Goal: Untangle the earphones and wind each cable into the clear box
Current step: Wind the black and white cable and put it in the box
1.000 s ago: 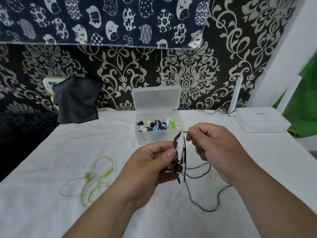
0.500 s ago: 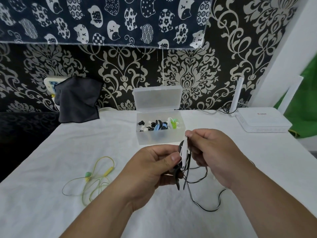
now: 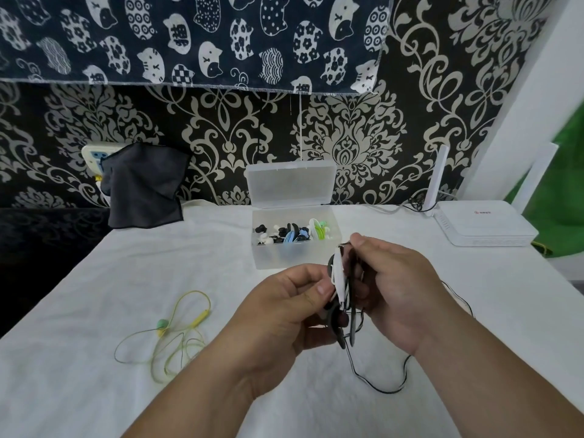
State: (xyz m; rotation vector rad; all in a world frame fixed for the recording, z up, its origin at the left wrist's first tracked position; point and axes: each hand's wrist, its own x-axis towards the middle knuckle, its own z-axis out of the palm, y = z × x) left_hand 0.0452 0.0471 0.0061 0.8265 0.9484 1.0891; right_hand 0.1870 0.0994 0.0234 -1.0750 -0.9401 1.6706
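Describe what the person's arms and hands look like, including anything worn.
The left hand and right hand are bare: no gloves, rings or bracelets visible. Both forearms run uncovered to the frame edge, no sleeve or watch. Fingernails are short, unpainted.

Matt white cloth (image 3: 94,390) covers the counter; the clear box (image 3: 268,257) is frosted plastic; the dark wall cloth (image 3: 145,184) looks soft.

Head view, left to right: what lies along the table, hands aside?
Dark grey cloth, loose yellow-green earphones, clear plastic box with open lid, white router. Skipped: left hand and right hand gripping the black earphones, overlapping the box.
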